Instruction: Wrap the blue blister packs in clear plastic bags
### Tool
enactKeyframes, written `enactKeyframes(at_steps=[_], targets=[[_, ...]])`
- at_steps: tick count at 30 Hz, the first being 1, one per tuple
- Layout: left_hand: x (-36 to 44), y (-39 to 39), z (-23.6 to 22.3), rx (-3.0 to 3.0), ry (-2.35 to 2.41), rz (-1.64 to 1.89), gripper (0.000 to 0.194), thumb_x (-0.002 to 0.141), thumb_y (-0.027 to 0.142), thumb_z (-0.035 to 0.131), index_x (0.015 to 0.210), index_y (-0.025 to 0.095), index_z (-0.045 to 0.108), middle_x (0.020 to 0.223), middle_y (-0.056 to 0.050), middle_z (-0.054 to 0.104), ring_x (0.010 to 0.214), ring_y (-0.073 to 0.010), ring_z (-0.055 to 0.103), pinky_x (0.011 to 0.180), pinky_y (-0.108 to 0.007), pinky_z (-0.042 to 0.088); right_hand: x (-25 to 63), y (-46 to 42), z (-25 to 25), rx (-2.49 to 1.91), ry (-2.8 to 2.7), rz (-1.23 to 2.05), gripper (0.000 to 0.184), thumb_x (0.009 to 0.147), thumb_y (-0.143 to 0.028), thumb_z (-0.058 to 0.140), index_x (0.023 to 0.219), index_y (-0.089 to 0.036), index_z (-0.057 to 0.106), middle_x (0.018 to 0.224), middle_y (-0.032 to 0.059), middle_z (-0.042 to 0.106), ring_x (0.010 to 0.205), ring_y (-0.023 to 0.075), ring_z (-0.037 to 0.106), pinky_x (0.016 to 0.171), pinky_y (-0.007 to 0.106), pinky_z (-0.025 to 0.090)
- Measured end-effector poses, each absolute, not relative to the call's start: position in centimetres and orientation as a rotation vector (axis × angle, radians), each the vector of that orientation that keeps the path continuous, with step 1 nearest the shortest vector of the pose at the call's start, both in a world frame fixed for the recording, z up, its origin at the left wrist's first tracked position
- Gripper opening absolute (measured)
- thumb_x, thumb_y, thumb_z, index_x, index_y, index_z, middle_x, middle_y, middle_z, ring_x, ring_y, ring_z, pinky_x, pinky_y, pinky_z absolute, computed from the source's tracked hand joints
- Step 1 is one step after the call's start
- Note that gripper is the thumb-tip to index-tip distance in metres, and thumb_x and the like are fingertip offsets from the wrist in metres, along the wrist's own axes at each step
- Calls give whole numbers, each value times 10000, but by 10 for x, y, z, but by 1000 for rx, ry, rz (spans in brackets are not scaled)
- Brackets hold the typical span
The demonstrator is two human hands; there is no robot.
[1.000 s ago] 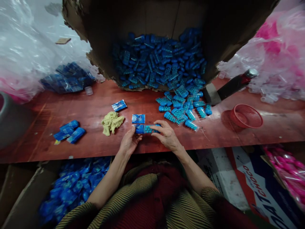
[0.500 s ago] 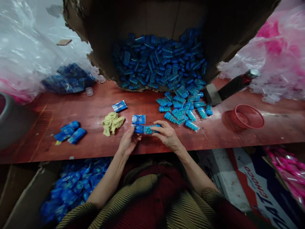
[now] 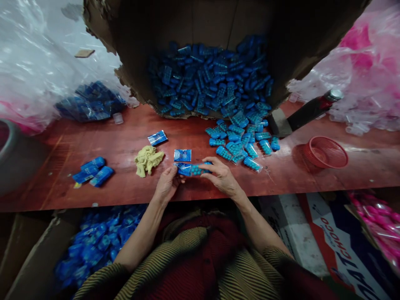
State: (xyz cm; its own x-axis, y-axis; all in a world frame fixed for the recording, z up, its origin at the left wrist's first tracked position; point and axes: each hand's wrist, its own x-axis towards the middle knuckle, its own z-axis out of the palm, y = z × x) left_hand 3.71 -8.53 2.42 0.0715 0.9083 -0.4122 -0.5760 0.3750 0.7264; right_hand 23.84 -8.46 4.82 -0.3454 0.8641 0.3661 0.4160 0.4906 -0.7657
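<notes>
In my left hand (image 3: 168, 182) a blue printed sleeve (image 3: 183, 168) is pinched between thumb and fingers. My right hand (image 3: 221, 177) grips the capped end of a clear bottle of blue candy balls (image 3: 196, 169). The bottle's other end meets the sleeve; how far it reaches inside I cannot tell. Just beyond my hands lies a flat blue sleeve (image 3: 182, 155), and another sleeve (image 3: 158, 138) rests farther left. A crumpled yellow cloth (image 3: 148, 161) is beside my left hand. To the right sits a loose pile of blue candy bottles (image 3: 239, 141).
A torn cardboard box (image 3: 103, 27) full of blue bottles stands at the back. Several wrapped bottles (image 3: 101, 176) lie on the left. On the right are a red plastic basket (image 3: 326, 152) and a dark bottle (image 3: 312, 111). A bin of blue packs (image 3: 96, 241) sits below the table edge.
The view has shifted very slightly. Both hands keep their hold on the sleeve and the bottle, with almost no visible movement.
</notes>
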Motion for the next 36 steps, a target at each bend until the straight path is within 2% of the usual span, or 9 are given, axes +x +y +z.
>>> enactKeyframes(at_steps=[4, 11, 15, 23, 27, 32, 36], targets=[[37, -86, 24, 453, 972, 1178, 344, 588, 401, 796, 665, 142, 584, 530, 14, 586, 477, -97, 543, 438, -206, 463, 235, -88, 49, -1082, -1928, 733, 221, 858, -292, 577, 1050, -236, 672, 1097, 82, 568, 1022, 187, 580, 868, 328, 491], [39, -84, 23, 462, 963, 1224, 404, 516, 408, 830, 681, 143, 573, 545, 31, 615, 476, -96, 576, 447, -198, 496, 229, -92, 47, -1126, -1841, 708, 218, 849, -262, 584, 1050, -226, 661, 1074, 76, 574, 1018, 192, 578, 875, 339, 487], [38, -84, 22, 462, 964, 1208, 404, 531, 402, 825, 712, 139, 578, 618, 17, 662, 508, -114, 617, 460, -208, 515, 227, -93, 42, -1118, -1823, 678, 222, 840, -241, 592, 1054, -224, 648, 1095, 81, 565, 1037, 199, 571, 890, 352, 485], [40, -85, 21, 470, 984, 1207, 407, 533, 415, 820, 723, 135, 594, 590, 12, 649, 514, -115, 617, 481, -203, 508, 223, -97, 43, -1135, -1808, 663, 230, 846, -228, 580, 1070, -221, 631, 1119, 86, 548, 1067, 200, 559, 913, 350, 482], [49, -87, 24, 382, 1037, 1264, 345, 584, 352, 806, 749, 143, 587, 626, 19, 662, 536, -106, 622, 542, -215, 525, 211, -104, 34, -1198, -1695, 648, 250, 816, -258, 630, 1059, -195, 626, 1023, 82, 563, 988, 198, 577, 884, 344, 501], [62, -89, 29, 136, 988, 1199, 177, 723, 264, 712, 807, 147, 609, 721, -12, 695, 653, -133, 654, 620, -247, 540, 194, -112, 9, -1269, -1691, 517, 241, 865, -255, 547, 1088, -219, 633, 1097, 105, 544, 1030, 221, 566, 905, 375, 502], [67, -89, 33, 23, 991, 1183, 64, 753, 164, 673, 758, 136, 616, 668, 2, 679, 571, -90, 615, 522, -176, 484, 186, -116, 8, -1223, -1702, 555, 270, 874, -257, 530, 1118, -214, 638, 1145, 119, 549, 1090, 236, 551, 947, 387, 484]])
